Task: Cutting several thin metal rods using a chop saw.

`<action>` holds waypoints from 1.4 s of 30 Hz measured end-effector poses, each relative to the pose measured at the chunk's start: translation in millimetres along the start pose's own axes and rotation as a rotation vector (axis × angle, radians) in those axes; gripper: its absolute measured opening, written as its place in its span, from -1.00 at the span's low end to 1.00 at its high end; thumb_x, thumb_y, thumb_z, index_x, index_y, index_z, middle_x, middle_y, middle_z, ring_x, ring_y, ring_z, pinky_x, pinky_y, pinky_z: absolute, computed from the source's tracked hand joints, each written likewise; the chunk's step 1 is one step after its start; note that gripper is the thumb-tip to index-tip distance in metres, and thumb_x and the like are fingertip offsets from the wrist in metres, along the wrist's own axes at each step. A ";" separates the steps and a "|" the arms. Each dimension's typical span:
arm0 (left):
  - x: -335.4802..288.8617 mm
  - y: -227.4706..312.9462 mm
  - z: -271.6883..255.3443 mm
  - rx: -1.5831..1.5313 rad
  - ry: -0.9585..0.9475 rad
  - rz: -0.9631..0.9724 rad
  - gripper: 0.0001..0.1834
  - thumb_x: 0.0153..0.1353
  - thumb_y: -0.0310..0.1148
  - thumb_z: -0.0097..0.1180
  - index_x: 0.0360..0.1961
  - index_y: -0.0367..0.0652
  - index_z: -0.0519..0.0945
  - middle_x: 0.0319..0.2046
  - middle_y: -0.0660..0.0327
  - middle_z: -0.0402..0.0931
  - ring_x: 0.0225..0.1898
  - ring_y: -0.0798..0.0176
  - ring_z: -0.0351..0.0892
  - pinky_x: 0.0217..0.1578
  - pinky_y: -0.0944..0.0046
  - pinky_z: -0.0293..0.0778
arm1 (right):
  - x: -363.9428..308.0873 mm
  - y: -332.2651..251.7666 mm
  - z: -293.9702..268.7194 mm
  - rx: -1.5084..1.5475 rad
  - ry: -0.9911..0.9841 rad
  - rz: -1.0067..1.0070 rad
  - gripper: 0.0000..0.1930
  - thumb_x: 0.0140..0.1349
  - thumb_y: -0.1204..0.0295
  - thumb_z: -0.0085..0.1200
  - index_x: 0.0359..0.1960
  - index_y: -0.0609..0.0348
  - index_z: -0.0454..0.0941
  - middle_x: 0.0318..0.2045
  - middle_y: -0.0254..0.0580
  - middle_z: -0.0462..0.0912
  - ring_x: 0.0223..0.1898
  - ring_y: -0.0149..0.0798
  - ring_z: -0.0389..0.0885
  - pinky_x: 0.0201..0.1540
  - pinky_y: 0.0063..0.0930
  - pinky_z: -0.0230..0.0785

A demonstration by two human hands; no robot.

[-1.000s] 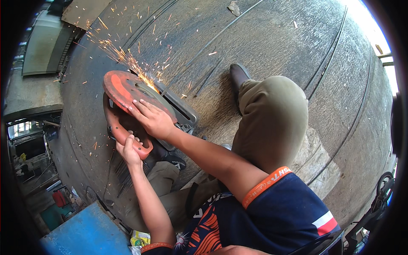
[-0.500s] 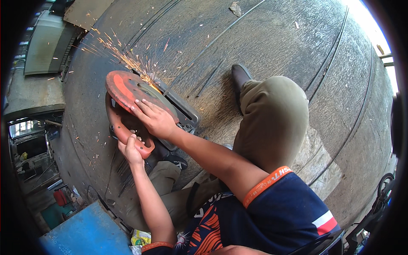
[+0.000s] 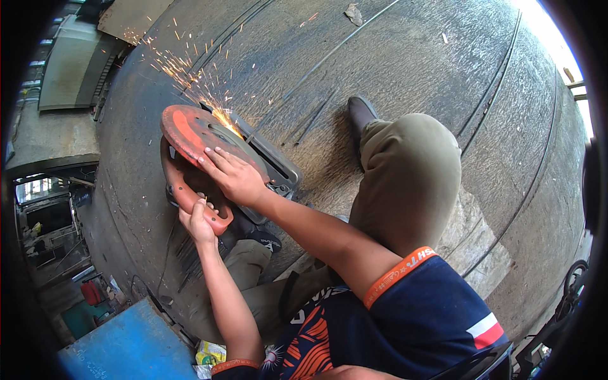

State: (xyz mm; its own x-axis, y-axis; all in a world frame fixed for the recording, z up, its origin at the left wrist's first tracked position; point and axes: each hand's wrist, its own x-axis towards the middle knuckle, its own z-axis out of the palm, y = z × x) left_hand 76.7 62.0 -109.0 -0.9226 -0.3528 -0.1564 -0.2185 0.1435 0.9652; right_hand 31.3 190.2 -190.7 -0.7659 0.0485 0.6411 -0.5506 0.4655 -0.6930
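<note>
An orange-red chop saw (image 3: 185,130), its blade guard worn and scuffed, stands on the floor at the left. My left hand (image 3: 200,223) is wrapped round the saw's orange loop handle (image 3: 183,193). On the side of the round guard lies my right hand (image 3: 240,180), palm down with fingers stretched out. Bright sparks (image 3: 221,117) fly toward the far left from beyond the guard, above the saw's dark base (image 3: 283,170). The cutting point and any workpiece there are hidden behind the guard.
Thin metal rods (image 3: 342,45) lie along the concrete floor, with short cut pieces (image 3: 316,117) near my shoe (image 3: 361,111). A blue metal box (image 3: 130,345) stands at the lower left. A cardboard-like sheet (image 3: 481,244) lies beside my knee.
The spark spray has changed shape and still streams to the far left. Both hands keep their places on the saw; the whole view has shifted very slightly.
</note>
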 end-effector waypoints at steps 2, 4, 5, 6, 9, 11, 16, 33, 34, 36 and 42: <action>0.2 -0.5 -1.1 0.018 0.008 -0.003 -0.52 0.10 -0.54 0.01 0.11 -0.32 0.38 -0.19 0.14 0.46 -0.45 0.33 0.51 -0.53 0.35 0.54 | 0.2 -0.7 -0.3 -0.004 -0.005 -0.002 -0.40 0.09 0.43 0.06 0.26 0.14 0.35 0.19 0.04 0.46 0.16 0.09 0.51 0.15 -0.20 0.45; -0.8 0.5 0.2 0.015 0.010 -0.003 -0.51 0.09 -0.54 0.01 0.11 -0.32 0.38 -0.18 0.14 0.46 -0.45 0.33 0.51 -0.53 0.35 0.54 | -0.2 -0.4 -1.0 -0.006 -0.009 -0.002 -0.40 0.09 0.43 0.06 0.26 0.14 0.35 0.20 0.04 0.46 0.17 0.09 0.51 0.16 -0.20 0.44; -1.0 0.8 0.5 0.011 0.013 -0.004 -0.51 0.09 -0.54 0.01 0.12 -0.32 0.38 -0.18 0.13 0.46 -0.45 0.33 0.51 -0.53 0.36 0.55 | -0.2 -0.4 -0.9 -0.008 -0.013 -0.001 -0.40 0.09 0.43 0.06 0.26 0.14 0.35 0.20 0.04 0.46 0.17 0.08 0.51 0.16 -0.20 0.44; -0.4 0.4 0.2 0.011 0.013 -0.004 -0.51 0.09 -0.54 0.01 0.12 -0.32 0.38 -0.18 0.13 0.46 -0.45 0.33 0.51 -0.53 0.36 0.55 | -0.2 -0.3 -0.7 -0.008 -0.012 -0.002 -0.40 0.09 0.43 0.06 0.26 0.14 0.35 0.20 0.04 0.46 0.17 0.08 0.51 0.16 -0.20 0.44; 1.3 -1.3 -0.7 0.010 0.003 -0.004 -0.49 0.09 -0.54 0.02 0.13 -0.32 0.37 -0.18 0.12 0.46 -0.45 0.33 0.51 -0.53 0.36 0.55 | -0.2 0.4 0.2 -0.005 -0.006 -0.002 -0.40 0.09 0.43 0.06 0.26 0.14 0.35 0.21 0.04 0.45 0.17 0.09 0.50 0.17 -0.20 0.43; 1.2 -1.5 -0.1 0.012 0.014 -0.004 -0.47 0.09 -0.55 0.02 0.15 -0.32 0.36 -0.18 0.12 0.46 -0.45 0.33 0.51 -0.53 0.35 0.55 | -0.7 0.9 0.9 -0.002 -0.004 -0.004 -0.40 0.09 0.44 0.06 0.26 0.15 0.35 0.21 0.04 0.45 0.18 0.10 0.49 0.17 -0.20 0.43; 1.5 -2.5 -2.0 0.002 0.004 -0.003 -0.46 0.08 -0.55 0.02 0.16 -0.32 0.35 -0.18 0.11 0.47 -0.45 0.32 0.51 -0.53 0.35 0.55 | -0.8 0.0 0.3 0.003 -0.010 -0.005 -0.39 0.09 0.44 0.05 0.27 0.15 0.34 0.21 0.05 0.44 0.18 0.11 0.49 0.18 -0.19 0.43; 0.6 -1.8 -0.5 0.030 0.003 0.002 -0.49 0.09 -0.55 0.01 0.14 -0.33 0.36 -0.18 0.12 0.47 -0.45 0.34 0.51 -0.52 0.35 0.54 | -0.9 0.1 0.3 -0.003 0.005 -0.011 -0.40 0.07 0.45 0.06 0.25 0.17 0.36 0.19 0.07 0.46 0.16 0.11 0.50 0.17 -0.18 0.44; 0.2 -1.7 0.3 0.017 0.002 0.002 -0.48 0.09 -0.55 0.01 0.14 -0.32 0.36 -0.18 0.12 0.47 -0.45 0.33 0.51 -0.53 0.35 0.55 | -1.1 0.2 0.4 -0.003 0.006 -0.011 -0.40 0.07 0.45 0.06 0.24 0.17 0.36 0.18 0.07 0.46 0.16 0.11 0.50 0.17 -0.18 0.44; 0.7 -2.5 -0.6 0.005 0.002 0.002 -0.48 0.09 -0.55 0.02 0.15 -0.32 0.37 -0.18 0.12 0.47 -0.45 0.33 0.51 -0.53 0.35 0.55 | -1.4 0.3 0.7 -0.001 0.006 -0.011 -0.40 0.07 0.45 0.07 0.24 0.17 0.36 0.18 0.07 0.46 0.17 0.11 0.50 0.17 -0.18 0.44; 2.0 -5.9 -3.5 0.019 -0.014 0.018 -0.48 0.09 -0.54 0.02 0.14 -0.31 0.37 -0.18 0.12 0.46 -0.44 0.33 0.51 -0.53 0.35 0.56 | -2.1 -0.2 0.8 -0.009 0.001 -0.010 -0.40 0.07 0.44 0.07 0.25 0.16 0.36 0.20 0.06 0.45 0.17 0.10 0.50 0.18 -0.19 0.43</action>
State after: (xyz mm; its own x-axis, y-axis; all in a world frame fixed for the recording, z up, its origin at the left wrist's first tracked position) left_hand 77.3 57.1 -114.3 -0.9308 -0.3369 -0.1421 -0.2078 0.1678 0.9637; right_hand 32.7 189.3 -192.2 -0.7599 0.0449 0.6485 -0.5554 0.4736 -0.6836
